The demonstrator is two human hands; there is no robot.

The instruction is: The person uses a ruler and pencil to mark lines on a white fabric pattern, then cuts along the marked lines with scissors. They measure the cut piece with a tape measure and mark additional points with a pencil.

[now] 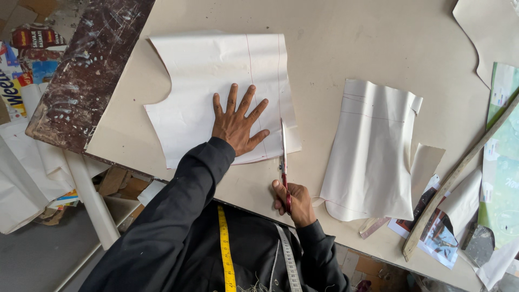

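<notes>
My left hand (236, 122) lies flat with fingers spread on a white paper pattern piece (200, 81) marked with thin red lines, pressing it to the table (335, 48). My right hand (292, 201) grips red-handled scissors (284, 154) near the table's front edge. The blades point away from me and sit at the lower right corner of that paper, along one of the red lines.
A second white pattern piece (373, 151) lies to the right, with a wooden curved ruler (459, 173) and printed paper sheets (503, 178) beyond it. A yellow tape measure (226, 249) hangs around my neck. A dark scratched board (86, 70) and floor clutter sit at left.
</notes>
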